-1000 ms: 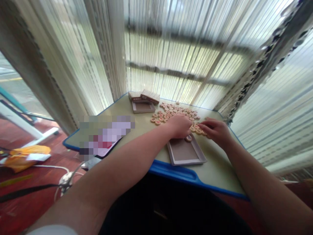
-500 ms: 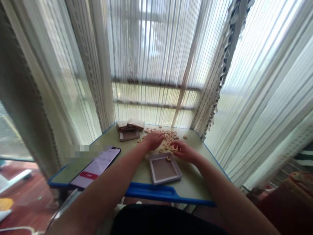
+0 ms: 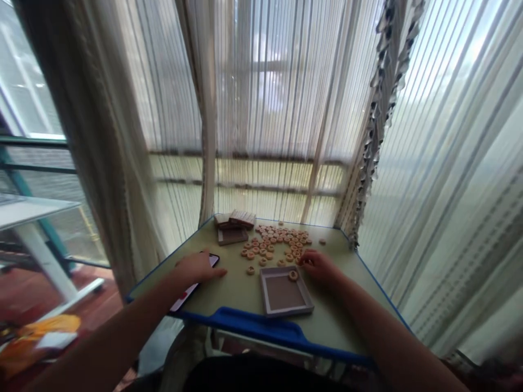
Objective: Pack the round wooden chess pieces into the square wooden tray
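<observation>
My left hand (image 3: 198, 269) lies over the phone (image 3: 214, 259) at the table's left side. Its thumb points out to the right, away from the other fingers, and the palm hides much of the screen. My right hand (image 3: 318, 264) rests at the right edge of the spread of round wooden game pieces (image 3: 267, 239). Its fingers are curled in beside several pieces, and what they hold, if anything, is hidden. A shallow square box tray (image 3: 266, 302) stands between the hands. One dark-marked game piece (image 3: 293, 275) sits inside at its far right corner.
Stacked boxes (image 3: 242, 219) and another shallow open box (image 3: 232, 235) stand at the table's back left. One game piece (image 3: 322, 241) lies apart at the right. The table has a blue rim (image 3: 253, 325) with a raised front ledge. Curtains (image 3: 265, 136) hang close behind.
My left hand has moved from the game pieces leftward onto the phone. My right hand stays by the pieces, its fingers more curled. The view has turned slightly left.
</observation>
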Motion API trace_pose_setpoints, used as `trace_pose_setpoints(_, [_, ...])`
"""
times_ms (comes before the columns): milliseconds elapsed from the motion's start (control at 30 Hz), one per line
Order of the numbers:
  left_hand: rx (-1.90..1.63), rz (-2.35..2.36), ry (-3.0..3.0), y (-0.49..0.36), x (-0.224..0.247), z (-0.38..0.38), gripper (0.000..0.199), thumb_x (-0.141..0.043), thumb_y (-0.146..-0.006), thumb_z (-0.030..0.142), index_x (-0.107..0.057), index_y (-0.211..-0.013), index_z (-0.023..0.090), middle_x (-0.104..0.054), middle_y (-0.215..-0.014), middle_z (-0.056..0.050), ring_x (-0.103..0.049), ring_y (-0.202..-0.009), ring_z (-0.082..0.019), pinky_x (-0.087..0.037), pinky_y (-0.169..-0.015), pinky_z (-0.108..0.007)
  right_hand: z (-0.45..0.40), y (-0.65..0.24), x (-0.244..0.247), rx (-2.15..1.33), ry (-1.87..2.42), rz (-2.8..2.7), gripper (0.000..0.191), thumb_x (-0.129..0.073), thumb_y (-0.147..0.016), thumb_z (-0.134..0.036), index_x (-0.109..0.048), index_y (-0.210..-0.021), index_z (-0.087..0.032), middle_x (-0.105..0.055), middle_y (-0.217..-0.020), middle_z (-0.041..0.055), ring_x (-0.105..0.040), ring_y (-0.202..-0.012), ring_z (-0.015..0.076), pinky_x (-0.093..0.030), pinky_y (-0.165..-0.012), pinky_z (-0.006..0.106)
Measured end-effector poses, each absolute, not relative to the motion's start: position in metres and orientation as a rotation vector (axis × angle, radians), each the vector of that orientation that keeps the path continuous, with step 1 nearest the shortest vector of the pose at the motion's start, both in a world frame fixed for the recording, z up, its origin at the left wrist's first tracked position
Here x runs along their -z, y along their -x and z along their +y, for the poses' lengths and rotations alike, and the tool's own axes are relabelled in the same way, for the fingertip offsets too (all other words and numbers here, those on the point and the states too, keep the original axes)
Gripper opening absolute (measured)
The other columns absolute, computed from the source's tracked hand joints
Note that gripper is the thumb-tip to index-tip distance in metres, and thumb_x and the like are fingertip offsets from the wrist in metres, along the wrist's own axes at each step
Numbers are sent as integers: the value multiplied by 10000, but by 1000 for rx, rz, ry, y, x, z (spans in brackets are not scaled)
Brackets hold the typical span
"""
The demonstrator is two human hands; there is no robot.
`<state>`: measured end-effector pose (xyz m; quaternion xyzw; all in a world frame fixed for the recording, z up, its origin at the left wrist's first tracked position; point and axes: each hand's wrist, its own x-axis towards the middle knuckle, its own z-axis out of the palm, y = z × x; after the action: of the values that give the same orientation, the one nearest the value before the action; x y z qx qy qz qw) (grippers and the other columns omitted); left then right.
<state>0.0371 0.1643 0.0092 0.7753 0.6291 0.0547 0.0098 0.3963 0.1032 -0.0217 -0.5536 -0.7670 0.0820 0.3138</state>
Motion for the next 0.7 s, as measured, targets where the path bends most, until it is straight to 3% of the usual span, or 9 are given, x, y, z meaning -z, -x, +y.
trace_pose_setpoints(133, [-116,2098,-2402,-35,-6,180,592,-508,-709,544,-462,-1160,163,-627,-1009,-178,-581,-939,-356,-452,-748,-427,102,-397,23,-191,1438,-2035,211,-474,-674,-88,-665,-719,-167,-590,-769,35,-534,-666,135,-427,-645,263])
trace_pose_setpoints(400, [-141,2163,-2315,-54,-18,204,610,-519,-673,586,-501,-1084,135,-622,-959,-191,-593,-929,-353,-476,-721,-437,99,-399,18,-136,1469,-1996,188,-481,-733,-163,-667,-706,-168,-594,-766,45,-536,-656,144,-432,-651,285])
trace_pose_setpoints(500, [-190,2170,-2313,-61,-15,208,542,-517,-685,565,-536,-1010,133,-623,-965,-193,-595,-928,-349,-481,-711,-436,98,-391,13,-105,1488,-2036,246,-457,-816,-292,-670,-863,-179,-622,-849,69,-565,-760,183,-434,-720,330])
trace_pose_setpoints(600, [-214,2126,-2333,-66,-12,208,515,-539,-688,529,-552,-991,112,-621,-982,-219,-587,-940,-365,-483,-712,-449,98,-378,11,-44,1484,-2139,368,-522,-788,-402,-605,-1094,-216,-621,-1015,88,-541,-952,243,-389,-846,414])
trace_pose_setpoints(700, [-212,2111,-2317,-68,-11,208,507,-543,-696,505,-548,-1016,111,-620,-1010,-220,-580,-954,-375,-481,-722,-475,101,-369,14,-64,1430,-2272,358,-574,-747,-373,-626,-1073,-232,-613,-1056,81,-521,-996,247,-371,-880,411])
